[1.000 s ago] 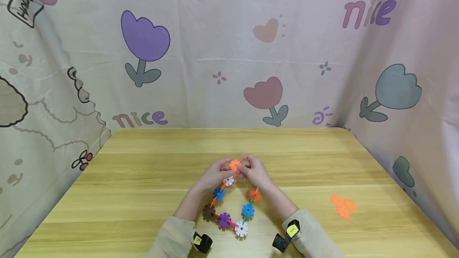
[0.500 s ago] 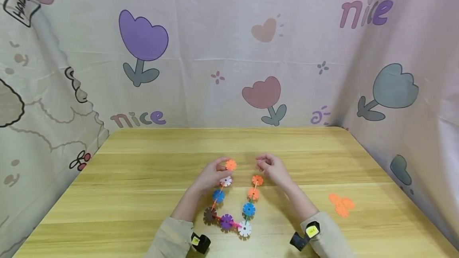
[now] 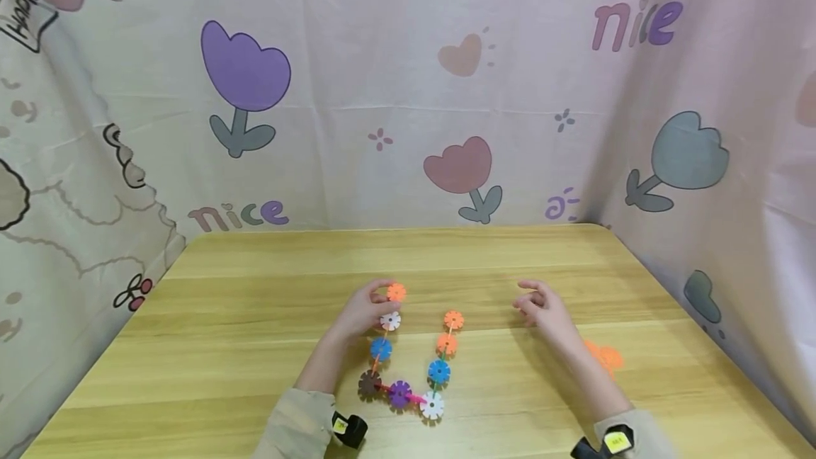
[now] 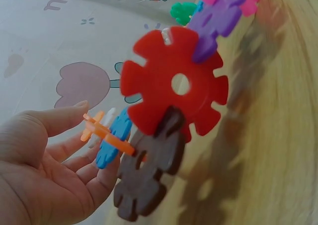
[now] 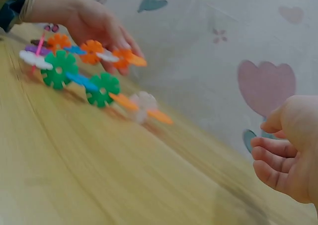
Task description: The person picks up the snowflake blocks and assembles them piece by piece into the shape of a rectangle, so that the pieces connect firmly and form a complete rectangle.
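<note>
A chain of notched plastic snowflake discs makes a U on the table, its open end facing away from me. My left hand (image 3: pixel 358 314) pinches the orange disc (image 3: pixel 397 292) at the left arm's far end, beside a white disc (image 3: pixel 390 320). A brown disc (image 3: pixel 370 384), a purple disc (image 3: pixel 400 394) and another white disc (image 3: pixel 432 406) run along the near side. Up the right arm, a blue disc (image 3: pixel 438 372) leads to two orange ones, the last an orange end disc (image 3: pixel 454 319) that no hand touches. My right hand (image 3: pixel 545 314) holds nothing, fingers loosely bent, right of the chain.
Several loose orange discs (image 3: pixel 608 358) lie at the right, partly hidden behind the right forearm. The wooden table (image 3: pixel 255 261) ends at a printed curtain (image 3: pixel 357 55) behind it. Black cameras sit on both wrists.
The right hand has left the left hand's side and moved right, releasing the chain's right end. The gap between the chain's ends has widened. The left hand still holds its orange disc.
</note>
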`<state>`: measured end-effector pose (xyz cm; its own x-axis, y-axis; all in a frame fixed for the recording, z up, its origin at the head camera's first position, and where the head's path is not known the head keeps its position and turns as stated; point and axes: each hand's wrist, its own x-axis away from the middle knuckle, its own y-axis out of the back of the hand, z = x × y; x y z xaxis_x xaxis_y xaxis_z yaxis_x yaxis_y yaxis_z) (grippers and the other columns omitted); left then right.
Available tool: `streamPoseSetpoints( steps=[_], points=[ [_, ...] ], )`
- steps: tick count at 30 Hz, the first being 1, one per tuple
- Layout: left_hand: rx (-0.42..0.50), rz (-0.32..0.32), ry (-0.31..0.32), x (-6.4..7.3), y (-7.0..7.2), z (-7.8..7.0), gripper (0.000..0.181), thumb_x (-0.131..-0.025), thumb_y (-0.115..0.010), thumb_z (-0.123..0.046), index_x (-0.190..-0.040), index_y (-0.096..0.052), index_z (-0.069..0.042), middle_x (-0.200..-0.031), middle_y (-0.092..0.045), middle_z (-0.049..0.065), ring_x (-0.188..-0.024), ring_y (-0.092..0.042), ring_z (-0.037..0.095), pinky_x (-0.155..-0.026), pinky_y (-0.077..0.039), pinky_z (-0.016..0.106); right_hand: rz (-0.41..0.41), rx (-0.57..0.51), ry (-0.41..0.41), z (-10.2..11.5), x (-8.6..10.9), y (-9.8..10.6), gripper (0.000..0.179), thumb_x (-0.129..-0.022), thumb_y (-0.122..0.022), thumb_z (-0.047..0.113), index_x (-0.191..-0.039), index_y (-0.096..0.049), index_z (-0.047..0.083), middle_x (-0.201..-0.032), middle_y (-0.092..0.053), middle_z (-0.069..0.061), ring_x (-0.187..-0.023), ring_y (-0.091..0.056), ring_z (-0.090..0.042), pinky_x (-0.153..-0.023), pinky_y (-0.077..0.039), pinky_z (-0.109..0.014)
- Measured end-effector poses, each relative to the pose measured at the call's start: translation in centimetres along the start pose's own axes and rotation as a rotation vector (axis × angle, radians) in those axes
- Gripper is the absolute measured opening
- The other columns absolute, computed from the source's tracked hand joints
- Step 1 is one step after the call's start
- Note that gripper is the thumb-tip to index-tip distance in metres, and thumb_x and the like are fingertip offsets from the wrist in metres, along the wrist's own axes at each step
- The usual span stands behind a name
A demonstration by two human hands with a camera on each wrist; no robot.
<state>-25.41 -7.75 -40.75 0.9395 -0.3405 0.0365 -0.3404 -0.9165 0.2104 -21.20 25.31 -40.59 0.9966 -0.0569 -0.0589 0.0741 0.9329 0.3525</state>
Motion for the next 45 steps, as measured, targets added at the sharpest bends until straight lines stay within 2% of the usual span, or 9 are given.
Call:
streamPoseSetpoints(
  steps=[5,12,17,24,30,36,39,43,45],
  points=[
    [0.003,-0.002,0.013,0.0,0.3,0.1,0.051,-0.088,-0.062,-0.008,-0.134,-0.043,0.002,-0.112,-0.056,0.025,-0.061,-0.046,0.016,-0.052,-0.041,0.027,-0.043,0.054,-0.002,-1.2,1.4,2.6,0.041,-0.094,-0.054,0.011,-0.127,-0.043,-0.009,-0.106,-0.057,-0.025,-0.086,-0.058,-0.022,-0.069,-0.05,-0.028],
    [-0.007,-0.006,0.008,0.0,0.6,0.3,0.05,-0.088,-0.062,-0.008,-0.134,-0.043,0.003,-0.101,-0.059,0.019,-0.062,-0.047,0.014,-0.055,-0.041,0.028,-0.118,0.167,-0.01,-2.1,3.7,6.4,0.042,-0.092,-0.057,0.016,-0.123,-0.048,-0.012,-0.103,-0.059,-0.016,-0.083,-0.058,-0.004,-0.07,-0.05,-0.024],
    [-0.003,0.002,0.013,0.0,0.7,0.1,0.052,-0.089,-0.062,-0.009,-0.135,-0.041,0.002,-0.096,-0.059,0.015,-0.059,-0.044,0.014,-0.052,-0.039,0.027,-0.082,0.273,-0.061,-3.0,5.0,9.2,0.048,-0.091,-0.059,0.02,-0.124,-0.046,-0.013,-0.103,-0.059,-0.014,-0.08,-0.055,0.004,-0.069,-0.05,-0.022],
    [-0.019,-0.019,0.016,0.2,0.6,-0.2,0.051,-0.088,-0.063,-0.01,-0.134,-0.044,0.0,-0.116,-0.055,0.025,-0.064,-0.048,0.016,-0.054,-0.042,0.029,0.008,0.391,-0.123,-4.4,6.1,11.8,0.052,-0.09,-0.062,0.02,-0.123,-0.044,-0.016,-0.107,-0.058,-0.021,-0.079,-0.052,0.005,-0.067,-0.049,-0.022],
    [-0.02,-0.013,0.024,0.2,0.5,-0.1,0.049,-0.089,-0.062,-0.01,-0.133,-0.044,-0.001,-0.112,-0.055,0.023,-0.071,-0.053,0.018,-0.057,-0.045,0.028,0.066,0.456,-0.118,-5.2,6.2,12.7,0.054,-0.084,-0.069,0.016,-0.12,-0.047,-0.018,-0.107,-0.06,-0.024,-0.078,-0.054,0.001,-0.067,-0.048,-0.022],
    [-0.025,-0.006,0.012,0.2,0.4,0.0,0.049,-0.089,-0.062,-0.009,-0.133,-0.043,0.002,-0.104,-0.059,0.019,-0.073,-0.055,0.019,-0.061,-0.048,0.033,0.117,0.539,-0.125,-5.3,6.0,12.8,0.051,-0.079,-0.073,0.019,-0.112,-0.055,-0.015,-0.097,-0.061,-0.011,-0.077,-0.052,-0.005,-0.065,-0.046,-0.022],
    [-0.025,-0.01,0.012,0.6,0.2,-0.5,0.048,-0.089,-0.06,-0.007,-0.133,-0.043,0.003,-0.107,-0.057,0.021,-0.075,-0.055,0.02,-0.063,-0.049,0.036,0.118,0.563,-0.135,-5.2,5.8,12.7,0.047,-0.078,-0.074,0.02,-0.107,-0.058,-0.013,-0.093,-0.06,-0.007,-0.077,-0.051,-0.011,-0.064,-0.045,-0.023],
    [-0.026,-0.006,0.016,0.5,0.2,-0.4,0.048,-0.09,-0.06,-0.009,-0.133,-0.043,0.002,-0.112,-0.055,0.024,-0.08,-0.056,0.021,-0.065,-0.05,0.035,0.104,0.582,-0.144,-5.2,5.5,12.6,0.04,-0.077,-0.075,0.019,-0.099,-0.057,-0.01,-0.087,-0.057,-0.006,-0.076,-0.05,-0.016,-0.061,-0.043,-0.025],
    [-0.021,0.004,0.015,0.1,0.4,0.3,0.049,-0.09,-0.061,-0.011,-0.134,-0.043,0.001,-0.113,-0.055,0.023,-0.078,-0.056,0.019,-0.062,-0.049,0.032,0.094,0.59,-0.143,-5.2,5.3,12.5,0.038,-0.076,-0.075,0.017,-0.096,-0.055,-0.008,-0.084,-0.056,-0.005,-0.075,-0.05,-0.017,-0.06,-0.042,-0.025]
  ],
)
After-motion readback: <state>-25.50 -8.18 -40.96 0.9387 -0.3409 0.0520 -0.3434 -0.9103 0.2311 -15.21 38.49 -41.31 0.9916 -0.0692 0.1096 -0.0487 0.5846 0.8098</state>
